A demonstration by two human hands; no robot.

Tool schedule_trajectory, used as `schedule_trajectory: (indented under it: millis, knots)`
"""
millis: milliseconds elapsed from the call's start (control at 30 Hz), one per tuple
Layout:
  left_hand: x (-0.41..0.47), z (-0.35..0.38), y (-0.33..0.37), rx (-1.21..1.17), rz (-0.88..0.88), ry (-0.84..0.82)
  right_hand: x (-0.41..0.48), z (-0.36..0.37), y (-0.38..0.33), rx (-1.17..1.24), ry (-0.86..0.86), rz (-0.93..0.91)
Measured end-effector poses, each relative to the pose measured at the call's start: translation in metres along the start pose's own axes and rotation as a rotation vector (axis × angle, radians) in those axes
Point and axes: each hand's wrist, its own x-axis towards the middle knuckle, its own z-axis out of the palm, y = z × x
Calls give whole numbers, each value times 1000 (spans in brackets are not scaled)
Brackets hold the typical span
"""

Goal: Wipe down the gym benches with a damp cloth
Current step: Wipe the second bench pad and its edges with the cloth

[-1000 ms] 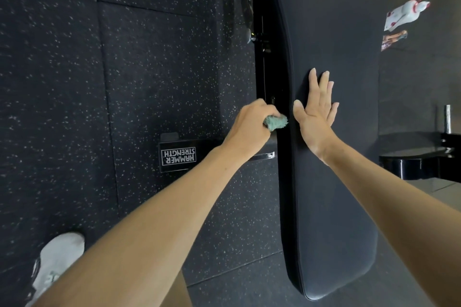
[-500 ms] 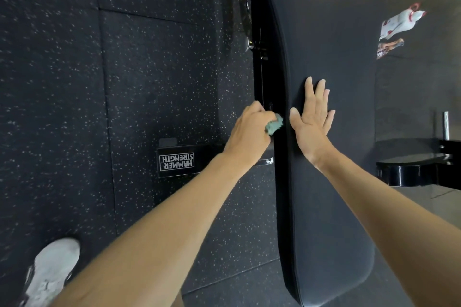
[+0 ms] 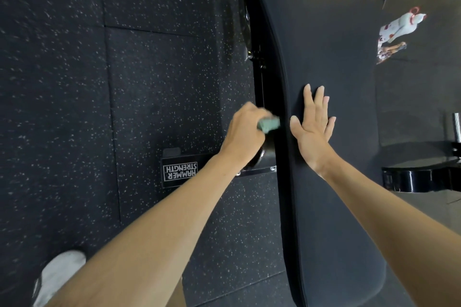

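Observation:
A long black padded gym bench (image 3: 331, 194) runs from the top of the view to the bottom right. My left hand (image 3: 243, 133) grips a bunched pale green cloth (image 3: 343, 125) hmm and holds it against the bench's left side edge. My right hand (image 3: 311, 129) lies flat on the bench top with straight fingers, just right of the cloth.
Under the bench a black metal frame foot (image 3: 179, 173) carries a "Hammer Strength" label. Speckled black rubber floor (image 3: 74, 107) fills the left. My white shoe (image 3: 58, 275) shows at the bottom left. Another black bench (image 3: 419, 178) and a spray bottle (image 3: 401, 25) are at the right.
My left hand with the cloth has slid slightly along the bench's side edge. My right hand has stayed flat on the pad.

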Motion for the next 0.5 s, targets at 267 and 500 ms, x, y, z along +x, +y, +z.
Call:
schedule_trajectory:
  millis: [267,500]
  knots:
    - [29,20,25,-155,-35,335,-1,-5,1,65,-55,-22]
    - [-48,47,8,-200,26,251,-5,-16,2,142,-67,-27]
